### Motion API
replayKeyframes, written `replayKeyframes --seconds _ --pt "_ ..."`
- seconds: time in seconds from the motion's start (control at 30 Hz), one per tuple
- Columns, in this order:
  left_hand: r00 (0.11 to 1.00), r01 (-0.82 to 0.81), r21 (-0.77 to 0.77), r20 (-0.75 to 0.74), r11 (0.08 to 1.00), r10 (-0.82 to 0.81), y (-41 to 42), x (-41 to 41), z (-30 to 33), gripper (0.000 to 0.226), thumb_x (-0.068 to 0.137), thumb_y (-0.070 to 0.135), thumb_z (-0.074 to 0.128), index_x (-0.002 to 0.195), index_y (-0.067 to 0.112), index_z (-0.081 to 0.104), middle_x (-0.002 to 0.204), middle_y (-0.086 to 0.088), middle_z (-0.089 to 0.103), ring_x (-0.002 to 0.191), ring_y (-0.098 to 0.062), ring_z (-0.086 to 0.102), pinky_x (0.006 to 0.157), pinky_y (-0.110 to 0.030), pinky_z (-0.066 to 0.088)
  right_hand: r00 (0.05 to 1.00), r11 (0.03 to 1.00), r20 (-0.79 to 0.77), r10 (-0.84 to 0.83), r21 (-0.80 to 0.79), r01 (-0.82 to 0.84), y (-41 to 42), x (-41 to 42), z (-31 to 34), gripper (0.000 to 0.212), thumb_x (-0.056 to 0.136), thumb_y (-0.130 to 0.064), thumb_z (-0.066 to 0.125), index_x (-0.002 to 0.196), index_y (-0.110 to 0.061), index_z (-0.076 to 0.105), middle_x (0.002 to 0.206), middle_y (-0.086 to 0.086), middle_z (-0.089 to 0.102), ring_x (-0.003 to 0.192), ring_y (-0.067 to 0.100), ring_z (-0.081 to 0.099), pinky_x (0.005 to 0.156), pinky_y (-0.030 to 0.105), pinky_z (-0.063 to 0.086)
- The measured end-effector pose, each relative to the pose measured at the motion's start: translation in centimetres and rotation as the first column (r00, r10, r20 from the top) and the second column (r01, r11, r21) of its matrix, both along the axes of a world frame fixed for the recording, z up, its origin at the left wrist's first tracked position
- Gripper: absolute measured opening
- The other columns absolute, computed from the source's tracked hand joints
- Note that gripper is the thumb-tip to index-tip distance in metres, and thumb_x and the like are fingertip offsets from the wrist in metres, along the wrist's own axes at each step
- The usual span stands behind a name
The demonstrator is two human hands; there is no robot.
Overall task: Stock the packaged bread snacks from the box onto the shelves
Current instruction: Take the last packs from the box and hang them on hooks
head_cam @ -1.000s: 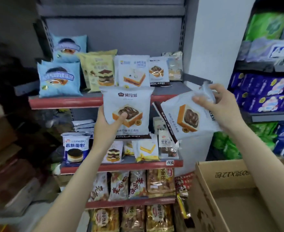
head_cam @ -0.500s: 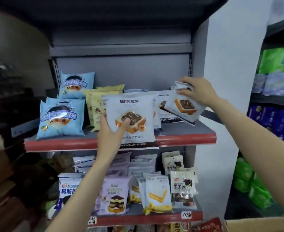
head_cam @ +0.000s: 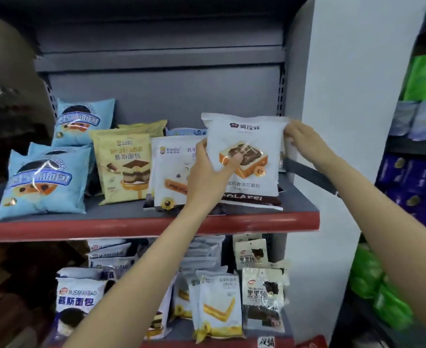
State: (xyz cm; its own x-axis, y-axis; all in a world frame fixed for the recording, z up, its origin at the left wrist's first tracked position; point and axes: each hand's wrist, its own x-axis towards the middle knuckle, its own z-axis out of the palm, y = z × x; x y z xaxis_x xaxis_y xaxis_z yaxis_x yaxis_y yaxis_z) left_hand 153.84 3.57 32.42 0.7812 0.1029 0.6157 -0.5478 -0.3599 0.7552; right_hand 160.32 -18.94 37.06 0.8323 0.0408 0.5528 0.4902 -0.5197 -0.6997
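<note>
1. At the far left of the upper shelf (head_cam: pixel 131 226) two blue packets (head_cam: pixel 43 182) stand one behind the other, with a third blue packet (head_cam: pixel 86 121) further back.
2. Next comes a yellow mousse-bread packet (head_cam: pixel 124 167), upright, with another yellow one just behind it.
3. A white XianDu packet (head_cam: pixel 171 169) stands beside the yellow one, its right part hidden by the left hand.
4. The left hand (head_cam: pixel 207 177) grips the white chocolate-toast packet (head_cam: pixel 247 159) at its left edge: thumb curled over the front, fingers behind it (out of sight).
5. That packet stands upright at the right end of the upper shelf, its brown bottom band resting on the shelf surface.
6. The right hand (head_cam: pixel 305 141) touches the packet's upper right corner, fingers bent toward its back; whether they pinch it or reach behind it cannot be told.
7. Below, the lower shelf (head_cam: pixel 232 344) holds more bread packets, crowded together.
</note>
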Motion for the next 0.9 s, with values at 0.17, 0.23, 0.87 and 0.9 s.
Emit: replayKeyframes --seconds 0.17,0.23,0.87,0.9 --pt "0.998 0.013 -0.052 -0.067 0.999 -0.016 -6.8 3.0 -0.1 0.063 0.089 0.036 0.062 0.139 0.015 0.028 0.114 0.006 0.058 0.105 -0.016 0.057 0.079 -0.026 0.041 0.941 0.957 -0.258 0.221 0.244 -0.158 -2.0 -3.3 -2.7 0.056 0.080 -0.078 0.034 0.101 -0.038 0.066 0.096 -0.018 0.072 0.086 0.002 0.069 0.062 0.011 0.052" --pt "0.997 -0.015 -0.034 -0.081 0.999 0.012 -7.6 3.8 -0.6 0.073 0.090 0.031 0.061 0.146 0.014 0.018 0.136 -0.003 0.050 0.122 -0.020 0.049 0.092 -0.026 0.039 0.937 0.980 -0.296 0.183 0.130 -0.151 -1.9 -3.2 -3.6 0.035 0.086 -0.063 0.049 0.107 -0.037 0.058 0.100 -0.018 0.070 0.090 0.002 0.068 0.068 0.013 0.053" --pt "0.955 -0.219 0.453 0.281 0.864 0.095 -2.7 -0.7 -4.6 0.063 0.091 0.016 0.055 0.148 0.021 0.028 0.159 -0.008 0.009 0.145 -0.023 0.006 0.112 -0.025 0.005 0.999 0.999 -0.025 -0.030 0.024 0.031 3.9 -5.3 -7.2 0.072 0.086 -0.027 0.068 0.145 -0.015 0.029 0.142 -0.004 0.042 0.132 0.012 0.036 0.106 0.019 0.028" --pt "0.941 -0.237 0.426 0.324 0.873 0.097 -2.4 -1.3 -4.6 0.058 0.089 0.016 0.057 0.144 0.019 0.036 0.155 -0.007 0.022 0.142 -0.024 0.017 0.113 -0.025 0.006 0.997 0.997 0.021 -0.071 -0.007 0.071 3.8 -6.5 -7.4 0.072 0.086 -0.029 0.067 0.146 -0.016 0.028 0.147 0.000 0.037 0.136 0.014 0.032 0.108 0.023 0.025"
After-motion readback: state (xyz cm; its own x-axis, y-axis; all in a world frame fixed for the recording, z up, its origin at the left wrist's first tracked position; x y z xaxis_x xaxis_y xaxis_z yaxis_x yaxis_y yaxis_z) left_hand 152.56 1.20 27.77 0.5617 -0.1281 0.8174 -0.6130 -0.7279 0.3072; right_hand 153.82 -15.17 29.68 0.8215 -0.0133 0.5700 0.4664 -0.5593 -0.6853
